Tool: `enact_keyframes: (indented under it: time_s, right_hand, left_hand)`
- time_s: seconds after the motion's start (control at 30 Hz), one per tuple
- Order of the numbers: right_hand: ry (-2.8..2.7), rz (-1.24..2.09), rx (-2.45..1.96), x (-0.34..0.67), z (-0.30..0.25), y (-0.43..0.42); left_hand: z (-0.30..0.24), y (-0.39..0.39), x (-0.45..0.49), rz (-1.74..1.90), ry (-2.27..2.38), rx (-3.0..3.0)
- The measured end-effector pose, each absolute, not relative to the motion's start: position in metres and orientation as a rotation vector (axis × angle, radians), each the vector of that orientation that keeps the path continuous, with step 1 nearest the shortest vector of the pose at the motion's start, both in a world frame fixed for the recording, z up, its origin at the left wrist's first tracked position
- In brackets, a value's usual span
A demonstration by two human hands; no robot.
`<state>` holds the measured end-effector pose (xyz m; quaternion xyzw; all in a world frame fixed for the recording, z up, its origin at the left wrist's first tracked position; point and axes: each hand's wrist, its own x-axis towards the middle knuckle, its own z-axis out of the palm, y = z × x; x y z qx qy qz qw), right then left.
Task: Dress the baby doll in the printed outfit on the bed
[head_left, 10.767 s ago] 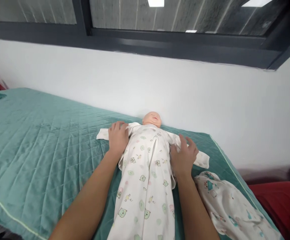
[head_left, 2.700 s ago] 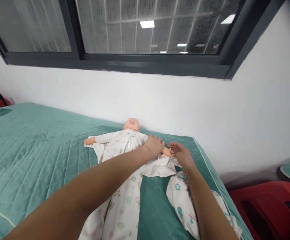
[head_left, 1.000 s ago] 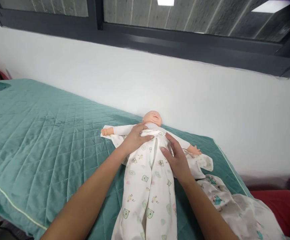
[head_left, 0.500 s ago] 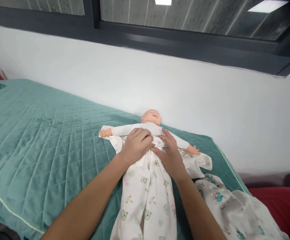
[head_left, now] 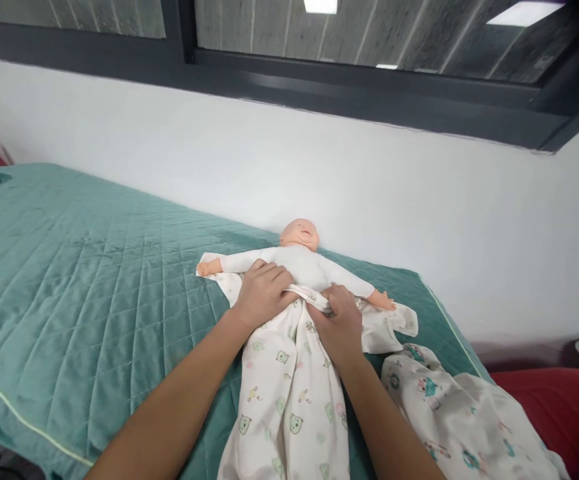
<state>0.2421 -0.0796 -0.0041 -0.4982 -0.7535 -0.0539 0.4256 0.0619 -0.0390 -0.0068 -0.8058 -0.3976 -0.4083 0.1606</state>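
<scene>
A baby doll (head_left: 299,235) lies on its back, head toward the wall, its white-sleeved arms spread wide. White baby pants (head_left: 289,393) printed with green bears cover its lower body. At the left of the waistband my left hand (head_left: 265,293) is closed on the fabric. My right hand (head_left: 338,320) grips the other side of the waistband, thumb underneath and fingers curled over it. Between the hands the waistband is stretched and lifted a little off the doll's belly. A light printed baby shirt (head_left: 386,327) lies spread open under the doll's arms; its middle is hidden.
A green quilted cover (head_left: 119,280) lies under everything. To the right is a crumpled white printed cloth (head_left: 469,420), with a red chair (head_left: 564,407) beyond it. A white wall (head_left: 209,153) and a dark window frame (head_left: 319,83) stand behind.
My right hand's fingers have closed over the waistband, which is now pulled taut and raised between both hands. The doll's white belly shows more. The view has shifted slightly.
</scene>
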Motion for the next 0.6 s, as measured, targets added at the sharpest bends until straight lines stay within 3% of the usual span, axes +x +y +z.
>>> enact_keyframes:
  time_s: [0.6]
  right_hand:
    - [-1.924,-0.407,-1.22,0.254,-0.018,-0.081]
  left_hand:
    - [-0.043,-0.135,0.026,-1.148,-1.648,-2.198]
